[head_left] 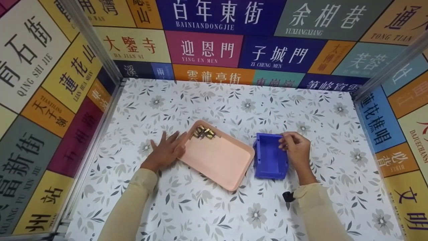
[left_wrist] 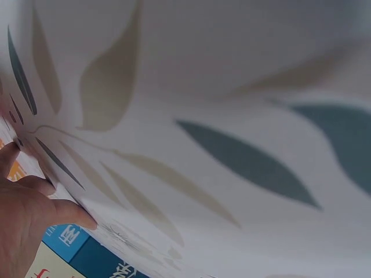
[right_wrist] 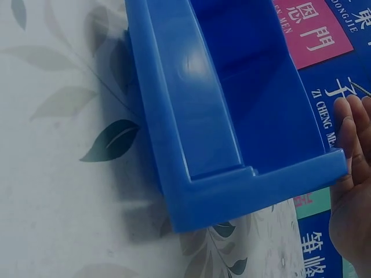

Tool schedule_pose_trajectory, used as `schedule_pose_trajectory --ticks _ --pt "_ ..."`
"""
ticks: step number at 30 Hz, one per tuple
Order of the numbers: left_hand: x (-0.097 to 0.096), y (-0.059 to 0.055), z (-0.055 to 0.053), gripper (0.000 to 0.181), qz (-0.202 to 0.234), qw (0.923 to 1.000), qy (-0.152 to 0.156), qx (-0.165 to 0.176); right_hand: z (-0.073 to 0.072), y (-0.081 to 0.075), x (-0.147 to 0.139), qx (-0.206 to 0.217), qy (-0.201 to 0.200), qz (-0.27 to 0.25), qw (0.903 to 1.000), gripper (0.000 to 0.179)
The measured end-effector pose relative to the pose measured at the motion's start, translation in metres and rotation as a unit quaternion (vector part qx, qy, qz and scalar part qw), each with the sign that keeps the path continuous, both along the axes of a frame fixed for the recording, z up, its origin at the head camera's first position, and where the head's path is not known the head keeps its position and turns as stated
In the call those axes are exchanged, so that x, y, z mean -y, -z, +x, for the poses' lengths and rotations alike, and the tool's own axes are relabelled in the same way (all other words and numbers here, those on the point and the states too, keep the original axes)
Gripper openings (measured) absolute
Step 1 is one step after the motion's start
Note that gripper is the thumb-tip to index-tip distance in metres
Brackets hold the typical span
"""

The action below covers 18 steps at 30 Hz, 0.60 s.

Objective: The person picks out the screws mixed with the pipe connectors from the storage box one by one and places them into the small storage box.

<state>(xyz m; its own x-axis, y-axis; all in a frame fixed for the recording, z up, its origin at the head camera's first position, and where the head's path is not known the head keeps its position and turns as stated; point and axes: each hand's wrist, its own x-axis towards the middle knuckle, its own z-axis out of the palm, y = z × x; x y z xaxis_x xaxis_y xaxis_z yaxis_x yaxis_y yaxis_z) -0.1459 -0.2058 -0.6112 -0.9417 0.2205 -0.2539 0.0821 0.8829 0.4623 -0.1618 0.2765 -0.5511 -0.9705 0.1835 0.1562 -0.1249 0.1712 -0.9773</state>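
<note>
A shallow peach tray (head_left: 217, 157) lies slanted on the table. Small brass-coloured metal fittings (head_left: 204, 132) are heaped in its far left corner; their exact kind is too small to tell. My left hand (head_left: 167, 150) rests at the tray's left edge with fingers spread. The left wrist view catches only part of that hand (left_wrist: 23, 223), over patterned cloth. Right of the tray stands a blue plastic bin (head_left: 270, 150), nothing visible inside. My right hand (head_left: 297, 149) pinches its right wall near the far corner. In the right wrist view, fingers (right_wrist: 348, 136) meet the bin's rim (right_wrist: 278, 179).
A white tablecloth (head_left: 200, 103) with grey leaves and flowers covers the table. Panels with coloured street-name signs (head_left: 207, 48) wall in the back and both sides. A small black object (head_left: 288, 196) sits at my right cuff.
</note>
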Motion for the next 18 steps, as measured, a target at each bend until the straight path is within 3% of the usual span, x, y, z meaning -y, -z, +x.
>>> schedule_pose_trajectory --ticks 18 --pt "0.0014 0.0036 -0.0006 0.059 0.002 0.9999 -0.008 0.005 0.0000 0.0062 -0.0018 -0.028 -0.015 0.003 0.9995 0.019"
